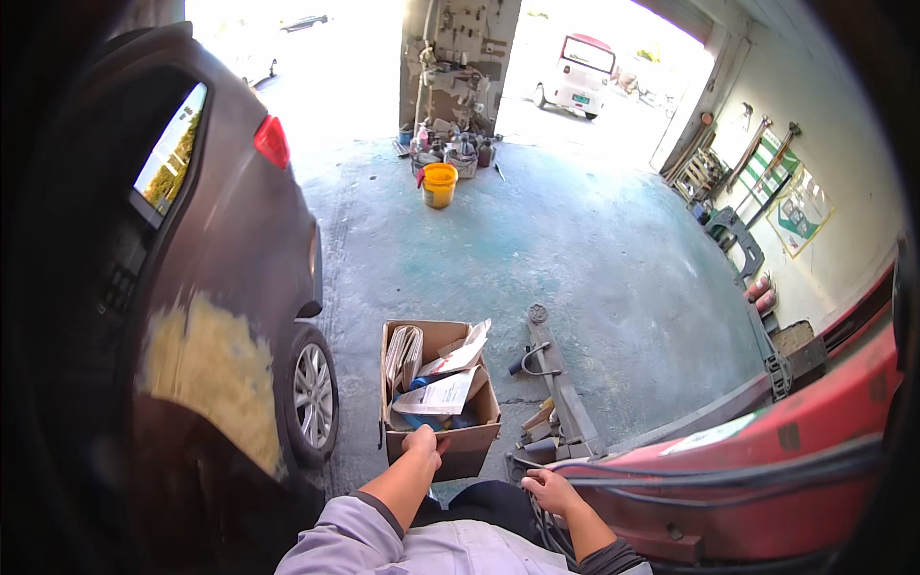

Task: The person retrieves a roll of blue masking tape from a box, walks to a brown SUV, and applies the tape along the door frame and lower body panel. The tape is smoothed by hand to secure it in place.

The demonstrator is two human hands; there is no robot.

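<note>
My left hand (pixel 423 448) grips the near rim of an open cardboard box (pixel 458 453), its fingers closed over the edge. Folded newspapers (pixel 404 358) stand inside the box at the left, and loose printed sheets (pixel 443 393) lie across the middle. Blue items (pixel 419 422) show partly beneath the paper. Over by the red machine, my right hand (pixel 552 491) is held low with its fingers curled, right beside dark hoses (pixel 623 474). Whatever is in those fingers, if anything, cannot be made out.
A dark car (pixel 230 249) with a tan patch on its body stands close at left. A metal floor jack (pixel 565 402) lies right of the box. The long red machine (pixel 767 470) borders the right. Farther off are a yellow bucket (pixel 440 187) and a cluttered pillar (pixel 455 77).
</note>
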